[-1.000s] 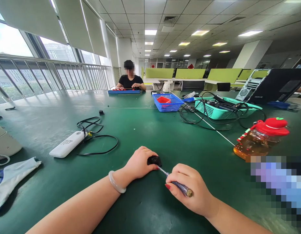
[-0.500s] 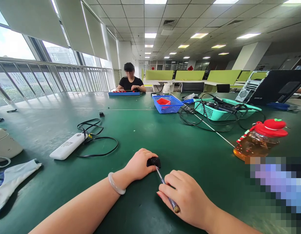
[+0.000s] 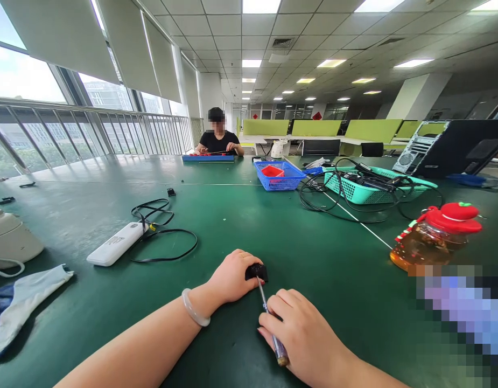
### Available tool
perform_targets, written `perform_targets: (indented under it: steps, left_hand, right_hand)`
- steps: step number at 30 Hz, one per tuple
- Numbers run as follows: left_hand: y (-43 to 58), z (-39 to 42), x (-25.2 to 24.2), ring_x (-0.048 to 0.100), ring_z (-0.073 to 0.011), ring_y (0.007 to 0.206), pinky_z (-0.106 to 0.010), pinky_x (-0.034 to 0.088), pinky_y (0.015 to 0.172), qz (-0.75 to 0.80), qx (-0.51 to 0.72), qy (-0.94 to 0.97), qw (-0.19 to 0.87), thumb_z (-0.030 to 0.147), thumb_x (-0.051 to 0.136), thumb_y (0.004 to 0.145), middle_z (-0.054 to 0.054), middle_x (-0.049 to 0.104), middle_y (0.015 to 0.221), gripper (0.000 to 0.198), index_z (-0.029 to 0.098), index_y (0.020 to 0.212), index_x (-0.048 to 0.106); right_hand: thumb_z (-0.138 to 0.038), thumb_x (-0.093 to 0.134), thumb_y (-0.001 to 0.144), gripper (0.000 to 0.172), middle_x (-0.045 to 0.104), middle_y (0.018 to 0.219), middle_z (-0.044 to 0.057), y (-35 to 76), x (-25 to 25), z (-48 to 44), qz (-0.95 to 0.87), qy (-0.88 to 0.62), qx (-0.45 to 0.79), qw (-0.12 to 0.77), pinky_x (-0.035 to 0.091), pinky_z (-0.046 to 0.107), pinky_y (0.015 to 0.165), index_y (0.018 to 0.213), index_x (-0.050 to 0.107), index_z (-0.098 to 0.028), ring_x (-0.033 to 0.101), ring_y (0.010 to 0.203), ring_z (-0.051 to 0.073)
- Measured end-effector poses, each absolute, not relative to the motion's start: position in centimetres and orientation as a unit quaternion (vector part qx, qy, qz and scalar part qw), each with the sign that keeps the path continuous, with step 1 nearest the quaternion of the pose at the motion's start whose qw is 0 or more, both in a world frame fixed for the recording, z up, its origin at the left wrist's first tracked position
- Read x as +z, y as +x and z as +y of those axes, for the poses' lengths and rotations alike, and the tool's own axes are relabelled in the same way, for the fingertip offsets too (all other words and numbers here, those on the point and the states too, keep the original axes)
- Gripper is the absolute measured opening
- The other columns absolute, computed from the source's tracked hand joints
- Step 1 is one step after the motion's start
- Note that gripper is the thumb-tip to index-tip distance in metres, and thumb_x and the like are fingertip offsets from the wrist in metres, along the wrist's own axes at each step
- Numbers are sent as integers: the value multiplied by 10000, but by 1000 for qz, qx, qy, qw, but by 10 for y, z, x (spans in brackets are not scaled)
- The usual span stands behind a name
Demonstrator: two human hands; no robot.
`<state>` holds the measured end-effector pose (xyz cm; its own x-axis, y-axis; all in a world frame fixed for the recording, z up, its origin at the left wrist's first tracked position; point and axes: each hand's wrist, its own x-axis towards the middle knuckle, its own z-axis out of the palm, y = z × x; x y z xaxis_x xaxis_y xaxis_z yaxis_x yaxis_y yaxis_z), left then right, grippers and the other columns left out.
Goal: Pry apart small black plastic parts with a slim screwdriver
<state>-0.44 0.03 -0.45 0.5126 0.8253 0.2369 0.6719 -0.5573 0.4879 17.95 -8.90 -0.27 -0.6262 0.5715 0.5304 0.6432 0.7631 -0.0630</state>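
From where I'm standing, the piece being worked on is a small black block (image 3: 254, 271), sitting low on the green desk (image 3: 345, 258) straight in front of the person. It's dark all over, with an upper face that catches a few tiny glints; whatever detail is on it is too small for me to make out. Part of it disappears under the fingers.

The left hand (image 3: 232, 276) is bent round it, fingers over the far side and thumb along the near side, pinning it in a snug grip. A pale bracelet (image 3: 191, 311) circles that wrist.

The right hand (image 3: 299, 331) is curled mostly closed around a screwdriver (image 3: 278, 346). That has a slim, silvery shaft, a see-through, purplish handle and a brownish end. It slants, the handle toward the person, the tip up at the near side of the block, by the left thumb; whether the tip sits in a slot or merely rests there, I can't tell.

Off to the left on the desk lies an oblong white device (image 3: 117, 244), a black cord (image 3: 163, 261) looping beside it. Over on the right stands a jar (image 3: 428, 250) of amber liquid with a red lid (image 3: 453, 220).
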Motion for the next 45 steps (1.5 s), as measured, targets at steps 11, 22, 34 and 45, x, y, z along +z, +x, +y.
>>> perform_targets:
  steps: [11, 22, 34, 45]
  left_hand:
    - [-5, 0, -2, 582, -236, 1059, -383, 470, 957, 438, 215, 857, 166, 312, 735, 769, -22, 712, 1075, 318, 248, 1075, 676]
    - [-5, 1, -4, 583, -241, 1081, -395, 465, 969, 438, 216, 857, 162, 319, 728, 780, -31, 709, 1099, 352, 247, 1118, 659]
    - [-5, 0, -4, 578, -248, 1113, -414, 464, 983, 445, 217, 854, 160, 323, 721, 789, -46, 702, 1122, 365, 241, 1138, 652]
    - [-4, 1, -5, 581, -244, 1110, -410, 462, 993, 441, 220, 855, 160, 304, 704, 798, -39, 701, 1142, 404, 252, 1191, 625]
  right_hand:
    - [-181, 562, 868, 30, 576, 742, 11, 185, -2, -84, -878, -352, 4, 325, 354, 299, 662, 840, 556, -189, 475, 690, 164]
    - [-182, 676, 808, 118, 587, 730, -15, 180, -7, -85, -890, -355, -35, 285, 312, 472, 1005, 782, 567, -220, 516, 777, 183]
    - [-161, 666, 816, 112, 618, 798, -22, 180, -7, -87, -892, -362, -26, 271, 287, 500, 1053, 857, 587, -230, 541, 810, 176]
    - [-205, 652, 834, 96, 657, 783, -12, 182, -1, -87, -869, -370, 1, 327, 266, 518, 1045, 911, 598, -224, 560, 800, 187]
